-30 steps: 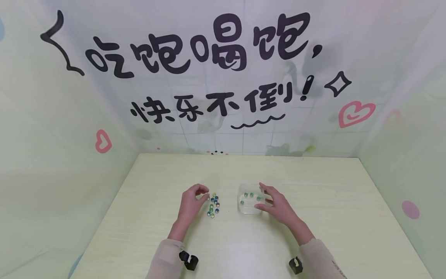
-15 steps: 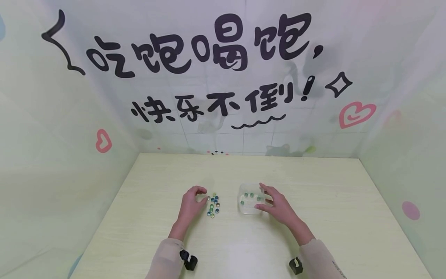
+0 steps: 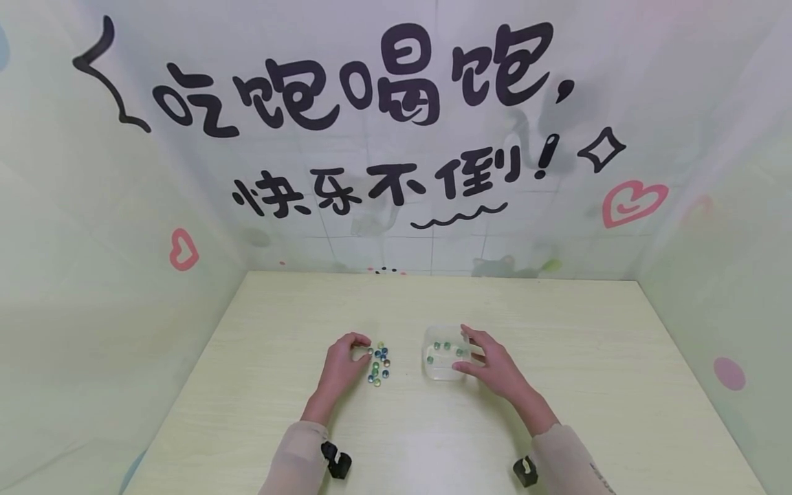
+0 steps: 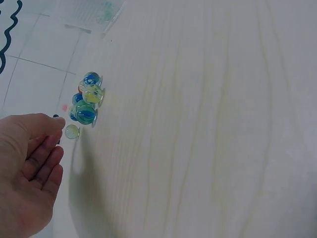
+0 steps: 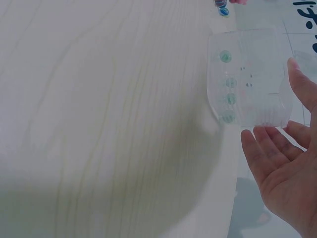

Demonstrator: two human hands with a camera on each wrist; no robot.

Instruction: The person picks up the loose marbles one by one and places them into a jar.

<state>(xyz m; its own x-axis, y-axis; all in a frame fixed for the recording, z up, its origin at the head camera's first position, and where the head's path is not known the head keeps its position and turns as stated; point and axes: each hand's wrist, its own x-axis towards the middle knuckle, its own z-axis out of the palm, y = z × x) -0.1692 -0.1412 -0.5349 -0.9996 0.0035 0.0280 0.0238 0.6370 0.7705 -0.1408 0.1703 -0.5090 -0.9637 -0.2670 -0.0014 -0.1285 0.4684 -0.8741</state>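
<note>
My left hand (image 3: pixel 343 361) is at the left side of a small group of glass marbles (image 3: pixel 375 367) in the head view. A pale, clear marble (image 4: pixel 72 131) lies just beyond its thumb and fingertips in the left wrist view, with a slight gap showing. Blue, green and yellow marbles (image 4: pixel 85 113) cluster behind that one. My right hand (image 3: pixel 500 371) holds a clear plastic box (image 3: pixel 442 372) by its right side, thumb and fingers spread around it. Several green marbles (image 5: pixel 230 99) lie inside the box, seen through its wall in the right wrist view.
The marbles and box stand on a pale wood-grain table (image 3: pixel 396 440). A printed backdrop (image 3: pixel 396 240) with black lettering rises along its back edge and both sides. Black clips (image 3: pixel 337 465) show near the sleeves.
My left hand draws back slightly from the marbles, then returns toward the pale marble. The right hand and the box stay put.
</note>
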